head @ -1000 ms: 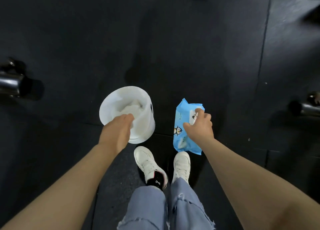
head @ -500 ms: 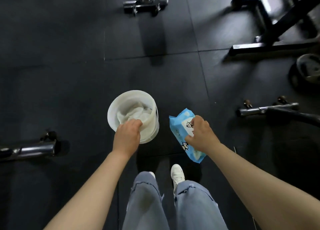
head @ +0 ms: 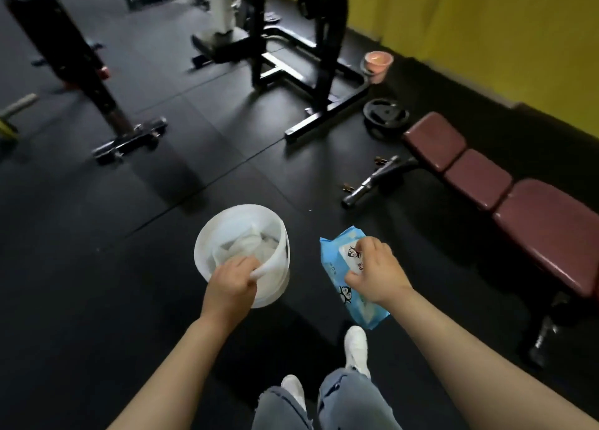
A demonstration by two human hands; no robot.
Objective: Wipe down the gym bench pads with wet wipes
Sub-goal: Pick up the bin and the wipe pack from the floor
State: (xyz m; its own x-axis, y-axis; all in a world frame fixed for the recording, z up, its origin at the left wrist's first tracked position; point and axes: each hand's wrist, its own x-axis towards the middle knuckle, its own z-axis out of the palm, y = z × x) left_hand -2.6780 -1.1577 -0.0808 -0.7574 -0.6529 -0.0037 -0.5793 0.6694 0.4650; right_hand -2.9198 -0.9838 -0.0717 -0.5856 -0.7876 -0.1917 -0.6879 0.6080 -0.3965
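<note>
Your left hand [head: 230, 283] has its grip curled over the near rim of the white bucket [head: 241, 254], which holds crumpled white wipes [head: 249, 244]. Your right hand [head: 376, 270] grips the blue wet-wipe pack [head: 350, 287] from above, fingers bent around it. The maroon bench pads [head: 505, 189] lie to your right, well apart from both hands.

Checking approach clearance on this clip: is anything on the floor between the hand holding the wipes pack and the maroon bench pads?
Nothing visible blocks it. The right hand grips the wipes pack, and bare dark floor lies between it and the maroon bench pads. The chrome bar and weight plate lie farther off, beside the bench's far end.
</note>
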